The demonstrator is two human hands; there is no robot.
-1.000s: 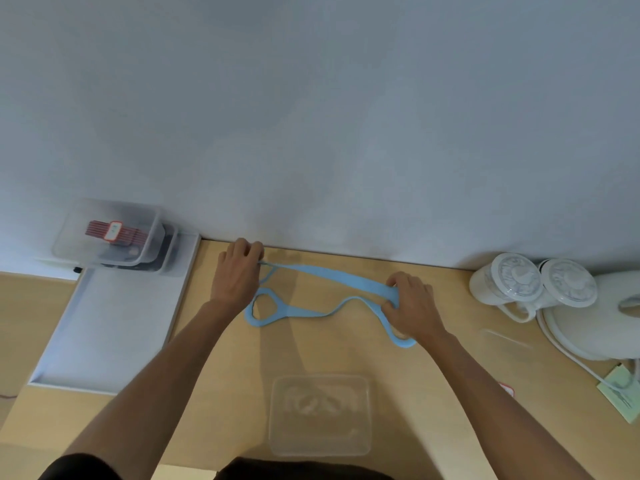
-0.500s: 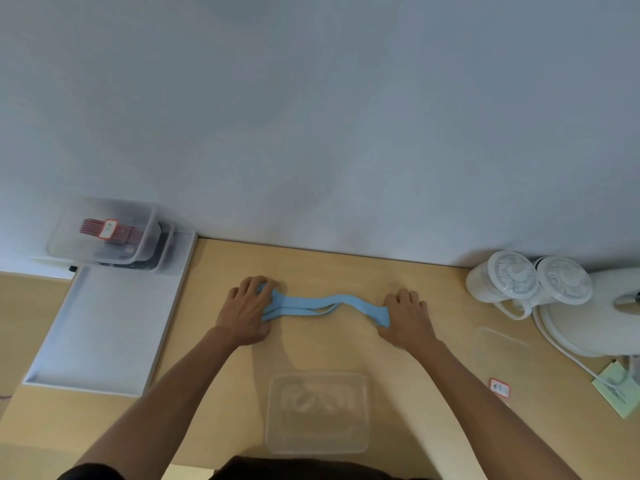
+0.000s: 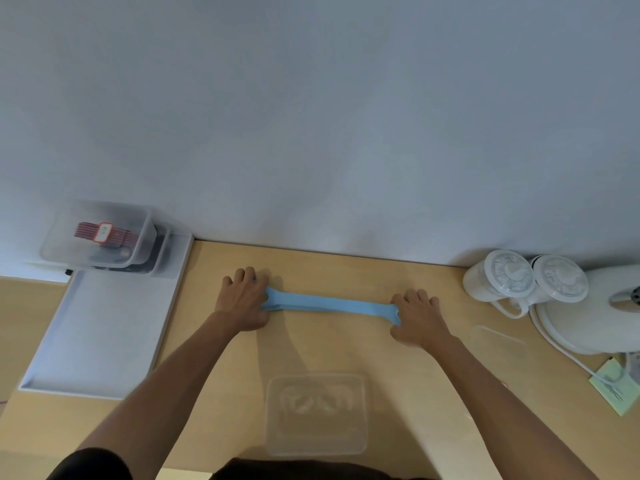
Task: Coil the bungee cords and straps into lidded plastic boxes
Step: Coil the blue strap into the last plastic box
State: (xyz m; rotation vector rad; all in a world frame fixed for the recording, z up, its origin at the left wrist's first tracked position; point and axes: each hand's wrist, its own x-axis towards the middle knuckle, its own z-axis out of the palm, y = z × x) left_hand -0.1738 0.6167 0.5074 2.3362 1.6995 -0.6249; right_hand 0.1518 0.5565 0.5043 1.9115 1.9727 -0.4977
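Observation:
A light blue strap (image 3: 329,304) lies folded into a flat, straight band across the wooden table (image 3: 346,348). My left hand (image 3: 244,299) presses down on its left end with the fingers curled over it. My right hand (image 3: 417,318) holds its right end against the table. An open clear plastic box (image 3: 316,415) stands empty at the near edge, in front of me. Its clear lid (image 3: 498,341) lies flat to the right of my right hand.
A white tray (image 3: 100,337) sits at the left, with a stack of lidded clear boxes (image 3: 104,239) at its far end, the top one holding a red strap. Two white lidded jugs (image 3: 523,282) and a white appliance (image 3: 595,313) with a cord stand at the right, near a green note (image 3: 616,389).
The strap's loose loops have been folded together and pulled out into one straight flat band. My hands moved apart and pressed its ends down on the table.

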